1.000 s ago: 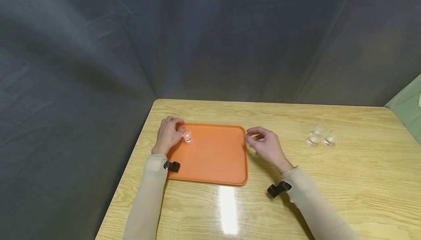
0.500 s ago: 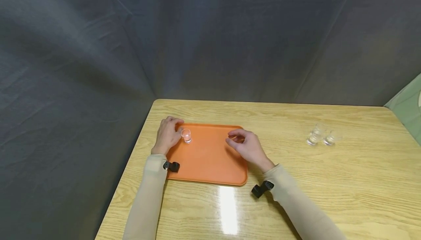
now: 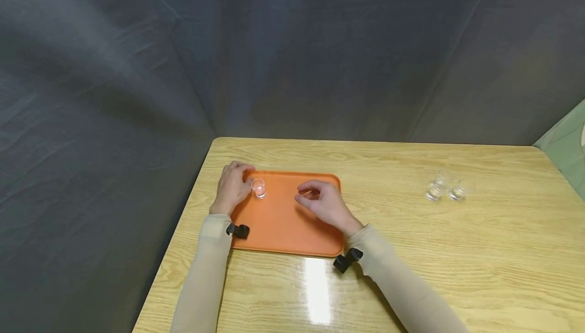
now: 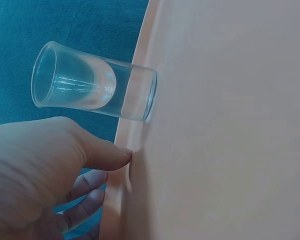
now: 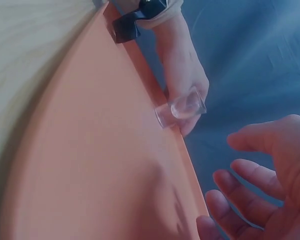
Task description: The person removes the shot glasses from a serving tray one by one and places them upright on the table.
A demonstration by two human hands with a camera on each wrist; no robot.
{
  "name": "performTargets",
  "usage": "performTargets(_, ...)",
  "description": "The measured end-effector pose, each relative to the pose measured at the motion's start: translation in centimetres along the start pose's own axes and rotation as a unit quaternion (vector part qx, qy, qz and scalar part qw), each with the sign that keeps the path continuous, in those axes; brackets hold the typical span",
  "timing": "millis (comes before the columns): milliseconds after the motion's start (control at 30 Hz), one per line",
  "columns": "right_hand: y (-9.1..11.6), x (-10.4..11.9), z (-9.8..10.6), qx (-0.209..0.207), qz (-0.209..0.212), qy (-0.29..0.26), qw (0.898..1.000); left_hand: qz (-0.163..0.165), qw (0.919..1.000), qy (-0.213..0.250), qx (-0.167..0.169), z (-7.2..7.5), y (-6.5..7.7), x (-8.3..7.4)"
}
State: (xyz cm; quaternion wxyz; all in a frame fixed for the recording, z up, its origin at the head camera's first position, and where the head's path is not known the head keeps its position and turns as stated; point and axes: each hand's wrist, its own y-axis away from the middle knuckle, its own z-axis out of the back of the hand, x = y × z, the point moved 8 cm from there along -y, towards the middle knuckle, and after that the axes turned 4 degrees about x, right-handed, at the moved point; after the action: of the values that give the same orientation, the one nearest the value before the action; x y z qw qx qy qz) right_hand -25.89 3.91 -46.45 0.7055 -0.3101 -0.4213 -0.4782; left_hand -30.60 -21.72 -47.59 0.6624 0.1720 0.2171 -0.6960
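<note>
A clear shot glass (image 3: 259, 189) stands upright near the left end of an orange tray (image 3: 279, 229). My left hand (image 3: 231, 188) is at the tray's left edge, beside the glass. The left wrist view shows its thumb (image 4: 110, 156) on the rim and the fingers outside it, gripping the edge. Over the right half of the tray hovers my right hand (image 3: 325, 203), fingers bent and parted from the thumb, with nothing between them. From the right wrist, the glass (image 5: 185, 107) appears in front of the left hand.
More clear glasses (image 3: 436, 190) stand together on the wooden table (image 3: 388, 170), well to the right of the tray. Dark fabric (image 3: 320, 59) hangs behind the table and along its left side. A bright light reflection lies on the tabletop below the tray.
My right hand has moved left, from the tray's right edge to above its right half. My left hand, the tray and the shot glass have stayed nearly still.
</note>
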Motion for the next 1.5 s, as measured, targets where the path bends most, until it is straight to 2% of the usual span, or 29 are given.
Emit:
performTargets(733, -1.6, 1.6, -3.8, 0.017, -0.013, -0.028, 0.999, 0.001, 1.0, -0.002, 0.007, -0.1, 0.1, -0.2)
performTargets(1500, -3.7, 2.2, -6.8, 0.022, -0.023, 0.005, 0.999, 0.001, 1.0, -0.004, 0.002, 0.1, 0.2, -0.3)
